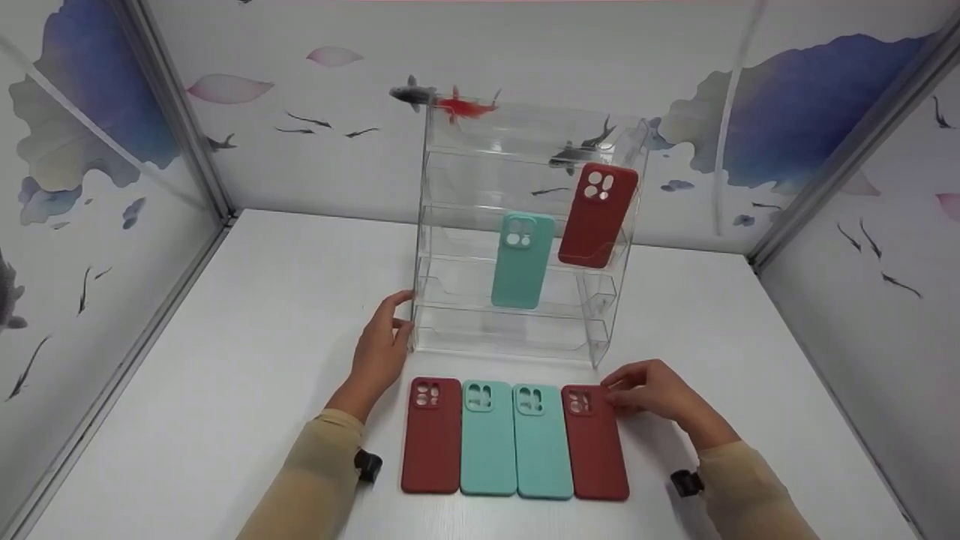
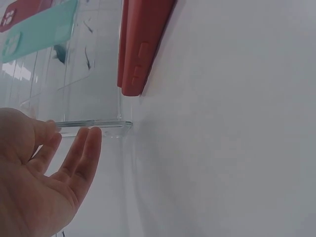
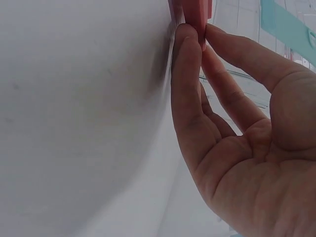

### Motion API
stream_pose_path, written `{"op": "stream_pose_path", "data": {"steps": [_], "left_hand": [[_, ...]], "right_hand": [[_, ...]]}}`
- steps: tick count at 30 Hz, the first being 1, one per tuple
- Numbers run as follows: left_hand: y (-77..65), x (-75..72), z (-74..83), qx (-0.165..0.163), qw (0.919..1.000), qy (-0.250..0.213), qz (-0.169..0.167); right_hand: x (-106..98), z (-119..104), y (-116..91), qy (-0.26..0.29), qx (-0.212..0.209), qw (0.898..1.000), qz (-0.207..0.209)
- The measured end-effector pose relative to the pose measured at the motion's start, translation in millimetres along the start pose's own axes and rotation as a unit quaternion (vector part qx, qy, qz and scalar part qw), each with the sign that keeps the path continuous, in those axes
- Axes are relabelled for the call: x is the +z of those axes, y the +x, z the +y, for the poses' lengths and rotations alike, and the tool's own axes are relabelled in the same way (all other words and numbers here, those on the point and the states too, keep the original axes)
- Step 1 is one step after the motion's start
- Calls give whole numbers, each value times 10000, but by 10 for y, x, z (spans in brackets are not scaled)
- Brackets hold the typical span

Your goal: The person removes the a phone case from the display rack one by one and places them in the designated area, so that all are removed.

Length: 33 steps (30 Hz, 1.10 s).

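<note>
Three red phone cases, three teal phone cases, one clear rack at the frame's centre.

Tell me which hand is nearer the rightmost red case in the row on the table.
Right. The right hand pinches that red case at its upper right corner; the left hand touches the clear rack's left side.

1. no text, label, brand, number or sign is showing legibly in any of the three views.
</note>
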<state>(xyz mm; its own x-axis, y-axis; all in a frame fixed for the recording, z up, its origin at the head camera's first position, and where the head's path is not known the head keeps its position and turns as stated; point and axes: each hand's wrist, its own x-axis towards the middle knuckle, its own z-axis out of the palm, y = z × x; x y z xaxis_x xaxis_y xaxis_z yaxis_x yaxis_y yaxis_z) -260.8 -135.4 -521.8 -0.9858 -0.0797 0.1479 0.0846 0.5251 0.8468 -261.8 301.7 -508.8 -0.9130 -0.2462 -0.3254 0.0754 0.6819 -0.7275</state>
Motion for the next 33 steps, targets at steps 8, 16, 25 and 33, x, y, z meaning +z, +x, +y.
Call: {"op": "stream_pose_path", "data": {"steps": [8,16,25,33], "left_hand": [[0,-10,12,11,10000,-15,-31],[-10,1,11,29,10000,-33,11],[-4,-16,29,-7,10000,58,35],[-6,3,16,-119,9999,3,-35]], "right_hand": [[24,-5,1,-97,-38,9999,89],[50,-27,-11,-58,-177,9998,-23],[78,-30,-9,-249,-366,9989,166],[109,-126,9,-559,-512,9942,763]]}}
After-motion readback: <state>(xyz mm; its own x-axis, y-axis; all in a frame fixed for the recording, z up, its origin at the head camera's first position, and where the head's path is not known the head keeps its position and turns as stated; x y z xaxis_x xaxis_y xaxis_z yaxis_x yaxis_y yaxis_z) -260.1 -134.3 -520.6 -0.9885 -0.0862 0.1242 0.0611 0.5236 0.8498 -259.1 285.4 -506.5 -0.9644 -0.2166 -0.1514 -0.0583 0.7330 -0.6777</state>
